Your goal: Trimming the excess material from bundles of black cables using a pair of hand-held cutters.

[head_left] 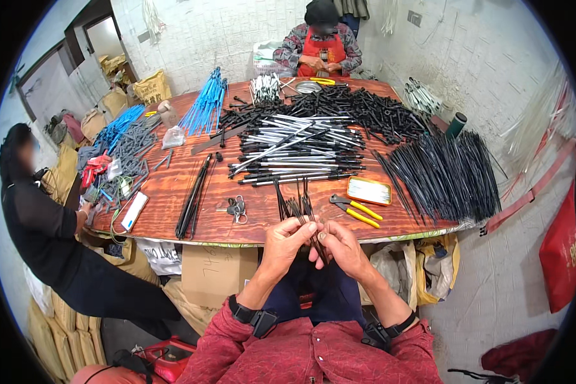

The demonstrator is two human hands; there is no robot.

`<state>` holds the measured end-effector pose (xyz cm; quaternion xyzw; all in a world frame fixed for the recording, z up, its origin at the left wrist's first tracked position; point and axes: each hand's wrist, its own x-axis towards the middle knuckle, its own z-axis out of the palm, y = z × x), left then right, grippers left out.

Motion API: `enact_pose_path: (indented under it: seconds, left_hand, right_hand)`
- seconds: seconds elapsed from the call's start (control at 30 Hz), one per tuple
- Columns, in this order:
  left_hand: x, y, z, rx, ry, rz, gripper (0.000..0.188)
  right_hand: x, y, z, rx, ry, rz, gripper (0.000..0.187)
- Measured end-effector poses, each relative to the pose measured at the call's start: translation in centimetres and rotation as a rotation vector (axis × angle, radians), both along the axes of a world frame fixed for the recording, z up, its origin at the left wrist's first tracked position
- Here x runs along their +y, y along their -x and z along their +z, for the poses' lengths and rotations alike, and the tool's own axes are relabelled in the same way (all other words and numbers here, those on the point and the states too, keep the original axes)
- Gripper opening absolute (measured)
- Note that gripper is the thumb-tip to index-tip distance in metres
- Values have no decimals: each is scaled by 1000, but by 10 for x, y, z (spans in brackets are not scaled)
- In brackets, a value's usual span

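Just past the table's near edge, over my lap, my left hand [289, 240] and my right hand [340, 243] are close together, fingers pinched. Between them they hold a small bunch of thin black rods [299, 203], whose far ends fan out over the table. The lower ends show under my fingers; the exact kind of rod is too fine to make out. To the right of my hands lie cutting pliers with yellow handles [357, 210] and an open tin of thin pale pieces [369, 191]. Keys with scissor-like loops [235, 208] lie to the left.
Beyond my hands is a pile of silver rods with black ends [301, 150]. Black pieces [384, 112] heap behind it; long black rods [445, 176] lie right, near a dark green bottle [456, 125]. Blue rods [205, 102] stand left. One person [323, 48] sits opposite, another [45, 211] stands left.
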<state>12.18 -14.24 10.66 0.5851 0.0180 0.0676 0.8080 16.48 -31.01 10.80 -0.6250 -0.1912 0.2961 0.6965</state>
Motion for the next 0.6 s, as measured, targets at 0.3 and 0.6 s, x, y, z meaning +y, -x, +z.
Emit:
enact_pose_path:
  seconds: [0.3, 0.6]
  left_hand:
    - [-8, 5, 0, 10, 53, 53, 25]
    - [37, -11, 19, 18, -394, -346, 40]
  right_hand:
    - [-4, 7, 11, 50, 1, 59, 24]
    - [-11, 7, -7, -119, -44, 49, 36]
